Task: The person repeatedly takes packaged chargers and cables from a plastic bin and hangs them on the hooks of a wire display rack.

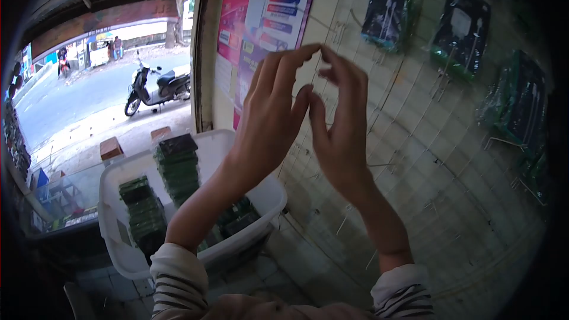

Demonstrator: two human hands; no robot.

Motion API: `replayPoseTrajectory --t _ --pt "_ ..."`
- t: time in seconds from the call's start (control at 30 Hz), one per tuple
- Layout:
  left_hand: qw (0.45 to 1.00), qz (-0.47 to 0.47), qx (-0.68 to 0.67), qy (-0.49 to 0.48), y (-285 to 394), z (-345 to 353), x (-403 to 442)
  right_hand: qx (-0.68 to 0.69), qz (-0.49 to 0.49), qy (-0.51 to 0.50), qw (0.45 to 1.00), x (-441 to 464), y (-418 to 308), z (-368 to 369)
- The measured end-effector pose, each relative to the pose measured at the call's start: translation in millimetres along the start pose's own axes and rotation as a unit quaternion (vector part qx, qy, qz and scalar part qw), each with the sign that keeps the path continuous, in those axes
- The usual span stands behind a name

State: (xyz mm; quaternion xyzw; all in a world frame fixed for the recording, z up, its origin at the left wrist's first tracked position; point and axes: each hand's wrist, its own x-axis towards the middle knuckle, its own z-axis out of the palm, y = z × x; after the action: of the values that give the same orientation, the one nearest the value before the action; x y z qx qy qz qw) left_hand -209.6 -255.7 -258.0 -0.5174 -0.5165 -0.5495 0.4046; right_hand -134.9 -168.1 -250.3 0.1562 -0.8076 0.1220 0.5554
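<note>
Both my hands are raised in front of a wire grid wall, fingertips meeting or nearly so. My left hand (269, 106) has curved fingers and its thumb near the other thumb; nothing shows in it. My right hand (344, 121) curves toward it, fingers bent and apart from the thumb, also with nothing visible in it. Below and left of them stands a white plastic tub (112, 219) with stacks of dark green packets (178, 169) inside. Wrapped packages (386, 15) with cable pictures hang on the grid, beyond my right hand.
Posters (272, 9) cover the wall behind my left hand. A glass counter (71, 210) stands at the left. Outside the opening are a parked scooter (157, 86), a street and people. Bare metal hooks stick out from the grid at the right.
</note>
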Motion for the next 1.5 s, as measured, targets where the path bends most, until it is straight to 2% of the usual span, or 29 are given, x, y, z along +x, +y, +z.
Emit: replayPoseTrajectory --t 0.1,0.17,0.27,0.37,0.4,0.47,0.5,0.57,0.6,0.63,0.67,0.7,0.73,0.77,0.8,0.83,0.87,1.0,1.1,1.2,1.27,1.3,1.37,1.4,1.47,1.5 --pt "0.99 -0.131 0.027 -0.048 -3 -26 -83 0.084 0.101 -0.093 0.987 -76 -21 35" --pt "0.964 -0.232 0.058 -0.114 -10 -39 -136 0.111 0.175 -0.141 0.968 -123 -11 63" --pt "0.904 -0.387 0.063 -0.17 -36 -44 -215 0.174 0.305 -0.26 0.899 -195 27 104" --pt "0.851 -0.486 0.056 -0.191 -74 -41 -295 0.141 0.392 -0.386 0.823 -266 72 147" --pt "0.822 -0.53 0.048 -0.203 -87 -38 -316 0.148 0.397 -0.393 0.816 -289 89 161" --pt "0.802 -0.547 0.059 -0.233 -112 -29 -355 0.111 0.381 -0.469 0.789 -328 117 191" --pt "0.788 -0.554 0.066 -0.259 -123 -25 -375 0.117 0.386 -0.474 0.783 -338 124 206" --pt "0.786 -0.549 0.064 -0.277 -149 -14 -412 0.076 0.362 -0.552 0.748 -351 140 237" --pt "0.723 -0.622 0.035 -0.298 -163 -8 -429 0.08 0.364 -0.558 0.742 -356 148 254" --pt "0.652 -0.689 0.005 -0.317 -173 -1 -450 0.057 0.382 -0.618 0.685 -362 153 272" --pt "0.645 -0.695 0.003 -0.316 -180 5 -470 0.033 0.396 -0.672 0.625 -367 158 287" --pt "0.594 -0.74 -0.007 -0.316 -190 12 -492 0.036 0.396 -0.677 0.62 -377 165 304" --pt "0.54 -0.781 -0.016 -0.313 -195 17 -501 -0.007 0.386 -0.721 0.575 -389 172 321" --pt "0.536 -0.785 -0.016 -0.312 -199 23 -510 -0.051 0.373 -0.762 0.528 -402 177 335" --pt "0.487 -0.82 0.01 -0.301 -200 30 -516 -0.048 0.371 -0.765 0.525 -401 180 341" --pt "0.436 -0.852 0.036 -0.289 -200 35 -520 -0.063 0.342 -0.796 0.496 -398 184 346" --pt "0.433 -0.854 0.035 -0.287 -199 40 -527 -0.079 0.312 -0.824 0.466 -396 185 350" --pt "0.398 -0.877 0.064 -0.262 -190 56 -568 -0.101 0.327 -0.819 0.461 -419 199 363" --pt "0.363 -0.895 0.034 -0.257 -185 55 -567 -0.057 0.238 -0.894 0.376 -418 199 364" --pt "0.361 -0.912 0.031 -0.191 -179 59 -562 -0.004 0.3 -0.902 0.312 -430 203 371" --pt "0.31 -0.941 0.066 -0.116 -179 58 -555 0.015 0.336 -0.875 0.349 -441 202 378" --pt "0.313 -0.94 0.067 -0.113 -180 58 -562 0.014 0.334 -0.874 0.352 -463 211 387" --pt "0.257 -0.953 0.097 -0.125 -182 60 -586 -0.001 0.477 -0.786 0.393 -511 237 403" --pt "0.259 -0.953 0.097 -0.127 -181 59 -580 -0.002 0.478 -0.784 0.395 -503 235 403" --pt "0.262 -0.959 0.067 -0.09 -178 57 -562 -0.031 0.354 -0.782 0.513 -467 222 397" --pt "0.265 -0.958 0.066 -0.09 -178 57 -561 -0.033 0.354 -0.78 0.515 -443 213 388"
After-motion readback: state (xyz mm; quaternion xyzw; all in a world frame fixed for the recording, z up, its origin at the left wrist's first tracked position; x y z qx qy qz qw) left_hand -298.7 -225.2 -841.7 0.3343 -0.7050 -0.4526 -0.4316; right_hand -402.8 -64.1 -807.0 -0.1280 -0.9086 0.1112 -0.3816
